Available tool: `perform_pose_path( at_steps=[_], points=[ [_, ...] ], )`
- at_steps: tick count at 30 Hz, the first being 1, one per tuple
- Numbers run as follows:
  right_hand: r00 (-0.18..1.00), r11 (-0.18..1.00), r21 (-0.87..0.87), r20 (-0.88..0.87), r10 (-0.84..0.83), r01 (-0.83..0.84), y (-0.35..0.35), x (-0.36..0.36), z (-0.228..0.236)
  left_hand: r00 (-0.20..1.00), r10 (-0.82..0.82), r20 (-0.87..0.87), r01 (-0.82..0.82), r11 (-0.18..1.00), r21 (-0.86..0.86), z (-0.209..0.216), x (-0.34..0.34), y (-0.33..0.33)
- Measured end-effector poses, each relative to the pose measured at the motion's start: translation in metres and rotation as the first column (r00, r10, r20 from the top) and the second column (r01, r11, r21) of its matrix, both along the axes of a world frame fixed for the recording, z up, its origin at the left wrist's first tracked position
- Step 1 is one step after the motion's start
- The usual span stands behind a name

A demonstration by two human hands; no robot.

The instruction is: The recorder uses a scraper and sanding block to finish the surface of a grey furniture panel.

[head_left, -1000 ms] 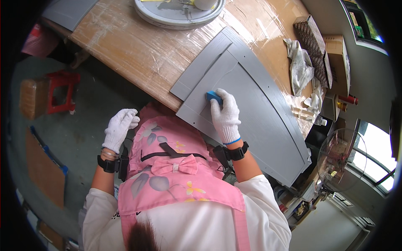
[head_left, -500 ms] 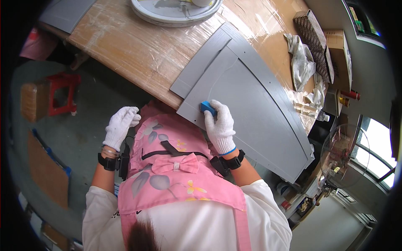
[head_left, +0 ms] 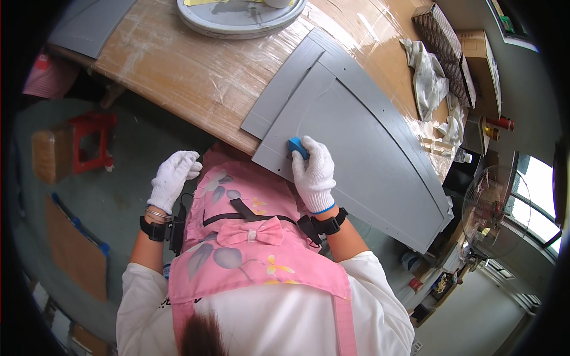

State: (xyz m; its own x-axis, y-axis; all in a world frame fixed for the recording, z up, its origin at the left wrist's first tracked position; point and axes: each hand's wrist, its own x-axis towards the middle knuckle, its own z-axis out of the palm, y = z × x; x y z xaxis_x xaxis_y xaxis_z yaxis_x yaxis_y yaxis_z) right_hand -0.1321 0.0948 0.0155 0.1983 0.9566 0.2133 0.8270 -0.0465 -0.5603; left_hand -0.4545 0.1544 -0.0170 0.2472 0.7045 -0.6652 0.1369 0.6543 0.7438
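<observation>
My right hand (head_left: 314,172), in a white knit glove, grips a small blue block (head_left: 298,148) between thumb and fingers. The block rests on a large grey panel (head_left: 362,160) with one curved side, near its left corner. A second grey panel (head_left: 275,102) shows underneath, further left. Both lie on the table, and the near part of the upper one juts past the table edge. My left hand (head_left: 172,178), also gloved, hovers in front of the pink apron (head_left: 237,196), left of the panel. Its fingers are curled in, with nothing visible in them.
A round grey lid-like tray (head_left: 237,26) stands on the film-covered table (head_left: 196,71). Crumpled cloths (head_left: 428,80) and boxes (head_left: 482,68) lie at the right. A standing fan (head_left: 496,210) is beyond the panel. On the left floor stands a red stool (head_left: 95,142).
The view has shifted slightly. My right hand has slid a little away from me and to the right over the panel with the blue block. My left hand stays nearly where it was.
</observation>
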Motion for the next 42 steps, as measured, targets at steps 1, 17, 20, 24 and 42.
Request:
perform_pose_path(
  at_steps=[1,17,20,24,42],
  points=[
    [0.999,0.999,0.013,0.007,-0.032,0.032,0.005,0.002,-0.001,1.000,0.001,0.007,-0.001,1.000,-0.002,-0.001,0.000,0.000],
    [0.974,0.967,0.114,-0.014,-0.228,0.228,0.090,0.052,0.002,1.000,-0.011,-0.019,0.011,1.000,-0.002,0.004,0.002,0.005],
    [0.694,0.888,-0.215,-0.559,-0.454,0.407,0.103,0.062,0.025,0.999,-0.029,-0.032,0.031,0.998,0.056,0.016,0.001,0.009],
    [-0.026,0.915,-0.402,-0.916,-0.401,0.040,0.089,0.035,0.040,0.998,-0.027,0.049,0.020,0.989,0.144,0.037,0.011,0.022],
    [0.199,0.915,-0.386,-0.912,-0.359,-0.118,0.093,0.129,0.063,0.979,0.025,0.200,-0.072,0.971,0.229,0.080,0.123,0.048]
  ],
)
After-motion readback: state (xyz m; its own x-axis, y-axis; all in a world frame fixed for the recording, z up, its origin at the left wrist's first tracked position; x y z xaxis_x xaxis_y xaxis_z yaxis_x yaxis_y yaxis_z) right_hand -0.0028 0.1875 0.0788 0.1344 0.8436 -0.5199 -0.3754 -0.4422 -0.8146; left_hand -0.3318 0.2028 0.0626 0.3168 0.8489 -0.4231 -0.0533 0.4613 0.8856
